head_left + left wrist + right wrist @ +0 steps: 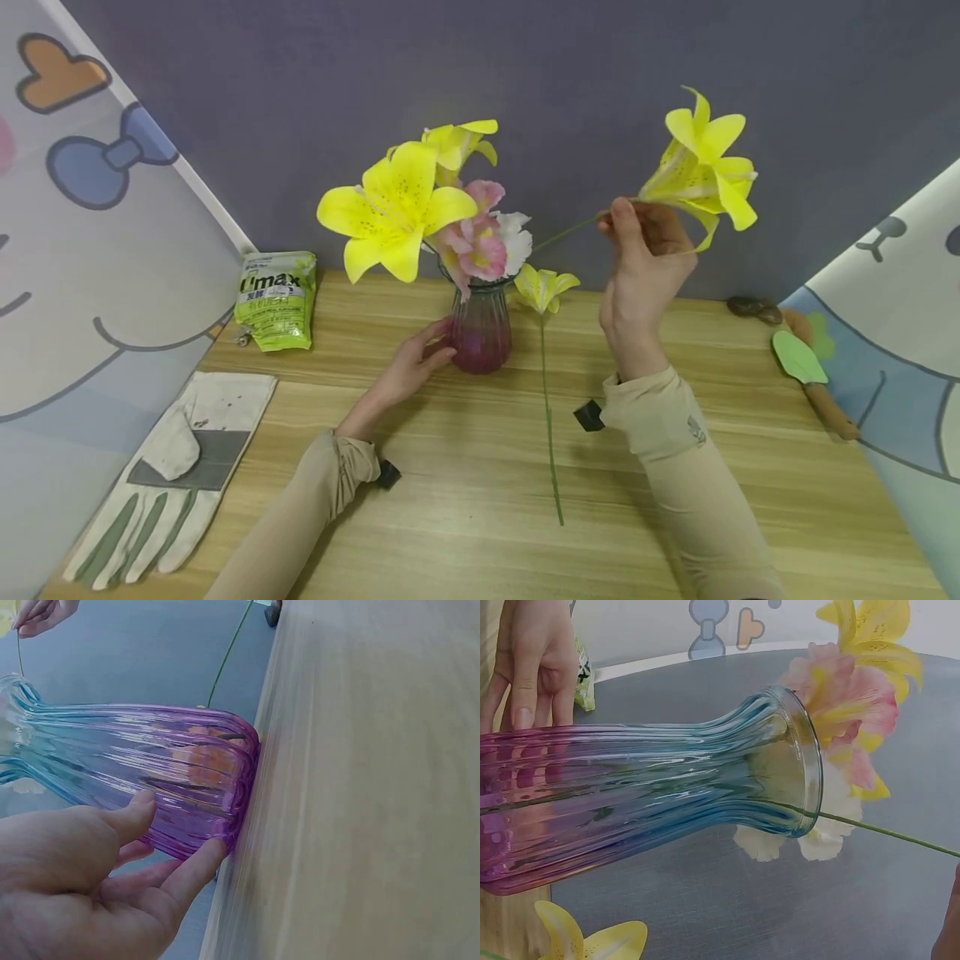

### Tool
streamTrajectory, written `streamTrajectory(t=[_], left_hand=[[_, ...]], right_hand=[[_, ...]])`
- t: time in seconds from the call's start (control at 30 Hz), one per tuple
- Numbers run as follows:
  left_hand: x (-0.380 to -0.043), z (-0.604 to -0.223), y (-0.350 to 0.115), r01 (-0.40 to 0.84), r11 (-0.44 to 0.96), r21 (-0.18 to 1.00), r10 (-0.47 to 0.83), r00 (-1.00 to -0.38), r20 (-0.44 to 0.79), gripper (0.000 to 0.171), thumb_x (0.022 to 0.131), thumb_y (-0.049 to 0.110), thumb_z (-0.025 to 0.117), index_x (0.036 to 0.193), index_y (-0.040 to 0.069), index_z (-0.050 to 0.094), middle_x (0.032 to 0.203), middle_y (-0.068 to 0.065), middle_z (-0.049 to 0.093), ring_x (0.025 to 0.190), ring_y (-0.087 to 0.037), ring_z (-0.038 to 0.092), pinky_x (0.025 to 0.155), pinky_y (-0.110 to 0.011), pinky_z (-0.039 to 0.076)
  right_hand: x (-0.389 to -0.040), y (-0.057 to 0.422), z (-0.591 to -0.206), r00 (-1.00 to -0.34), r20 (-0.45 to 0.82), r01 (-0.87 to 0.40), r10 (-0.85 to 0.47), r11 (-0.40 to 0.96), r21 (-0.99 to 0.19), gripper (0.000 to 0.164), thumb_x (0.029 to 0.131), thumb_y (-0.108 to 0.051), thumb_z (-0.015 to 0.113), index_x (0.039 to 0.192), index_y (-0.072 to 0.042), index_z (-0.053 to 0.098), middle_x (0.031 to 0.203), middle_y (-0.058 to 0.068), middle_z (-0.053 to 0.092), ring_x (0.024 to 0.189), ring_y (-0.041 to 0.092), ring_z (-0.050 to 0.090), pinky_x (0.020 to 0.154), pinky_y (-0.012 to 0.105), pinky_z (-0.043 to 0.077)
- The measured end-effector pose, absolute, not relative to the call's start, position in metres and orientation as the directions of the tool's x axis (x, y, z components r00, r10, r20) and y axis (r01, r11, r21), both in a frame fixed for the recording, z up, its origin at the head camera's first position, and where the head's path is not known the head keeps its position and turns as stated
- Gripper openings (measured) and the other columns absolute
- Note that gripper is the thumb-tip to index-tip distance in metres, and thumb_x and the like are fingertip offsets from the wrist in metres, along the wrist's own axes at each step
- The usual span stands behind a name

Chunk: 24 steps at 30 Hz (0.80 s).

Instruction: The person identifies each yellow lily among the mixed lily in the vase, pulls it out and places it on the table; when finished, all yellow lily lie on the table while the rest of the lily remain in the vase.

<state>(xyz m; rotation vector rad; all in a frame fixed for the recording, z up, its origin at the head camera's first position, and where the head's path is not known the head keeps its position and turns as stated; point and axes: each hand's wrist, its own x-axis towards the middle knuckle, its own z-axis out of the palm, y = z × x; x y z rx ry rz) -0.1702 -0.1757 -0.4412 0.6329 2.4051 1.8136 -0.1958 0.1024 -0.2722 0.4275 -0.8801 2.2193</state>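
A ribbed glass vase (482,329), blue-green above and purple at the base, stands upright holding yellow lilies (397,212), a pink flower (476,242) and a white flower (515,242). My left hand (412,362) holds its lower left side, thumb in front and fingers reaching round the base. Up to the right, my right hand (647,267) pinches a lily's green stem just below its yellow bloom (705,162). That stem (885,834) slants through the vase's mouth, its lower part showing through the glass. Another yellow lily (546,287) lies on the table right of the vase.
A green packet (277,300) stands at the back left, behind a white and grey work glove (176,467). On the right lies a small green trowel (798,358) with a wooden handle, near a dark object (753,309). A grey panel (570,108) rises behind the table.
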Motion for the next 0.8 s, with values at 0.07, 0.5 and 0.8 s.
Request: streamTrajectory(t=[0.07, 0.5, 0.8], left_hand=[[-0.17, -0.441, -0.176, 0.277, 0.219, 0.936, 0.358, -0.915, 0.187, 0.056, 0.108, -0.006, 0.058, 0.159, -0.013, 0.036, 0.157, -0.036, 0.045, 0.14, -0.049, 0.052, 0.108, -0.041, 0.057], [-0.169, -0.441, -0.176, 0.275, 0.252, 0.928, 0.345, -0.921, 0.18, 0.055, 0.107, -0.006, 0.059, 0.157, -0.015, 0.038, 0.156, -0.037, 0.045, 0.139, -0.049, 0.052, 0.109, -0.045, 0.056], [-0.169, -0.441, -0.176, 0.271, 0.255, 0.928, 0.346, -0.922, 0.174, 0.055, 0.108, -0.004, 0.059, 0.158, -0.013, 0.038, 0.154, -0.036, 0.048, 0.139, -0.049, 0.053, 0.109, -0.047, 0.056]], right_hand=[[-0.196, 0.103, -0.271, -0.701, 0.507, -0.712, 0.502, -0.526, -0.464, 0.004, 0.09, 0.017, 0.074, 0.09, 0.017, 0.07, 0.082, 0.019, 0.073, 0.069, 0.026, 0.07, 0.07, 0.033, 0.064], [-0.195, 0.113, -0.263, -0.683, 0.455, -0.73, 0.571, -0.521, -0.442, 0.006, 0.09, 0.019, 0.074, 0.09, 0.021, 0.069, 0.08, 0.022, 0.071, 0.068, 0.028, 0.068, 0.067, 0.033, 0.063], [-0.196, 0.124, -0.255, -0.683, 0.437, -0.731, 0.586, -0.548, -0.408, 0.008, 0.091, 0.019, 0.074, 0.093, 0.02, 0.066, 0.081, 0.022, 0.07, 0.068, 0.028, 0.066, 0.069, 0.036, 0.061]])
